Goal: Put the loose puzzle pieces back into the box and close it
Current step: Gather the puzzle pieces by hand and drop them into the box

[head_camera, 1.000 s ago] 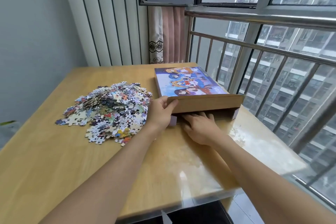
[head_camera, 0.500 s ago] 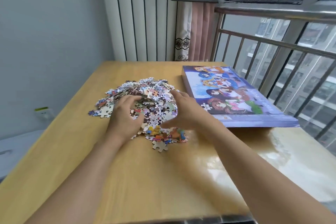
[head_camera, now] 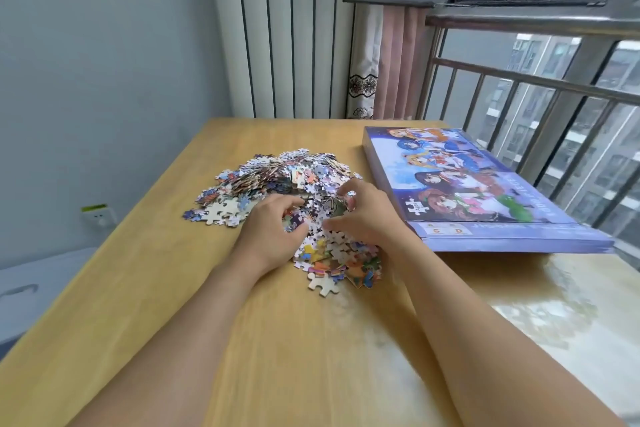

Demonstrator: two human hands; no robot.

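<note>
A heap of loose puzzle pieces lies in the middle of the wooden table. My left hand and my right hand rest on the near part of the heap, fingers curled into the pieces from both sides, gathering a clump between them. The flat blue puzzle box with a cartoon picture on its top lies flat to the right of the heap, its near flap down. Pieces under my palms are hidden.
A metal window railing runs along the right edge of the table, close behind the box. A pink curtain and a white ribbed panel stand at the back. A wall socket sits low on the left wall.
A second ago my hands were at the box's raised near flap. The box now lies flat, and both hands have moved left onto the heap and closed in on the pieces.
</note>
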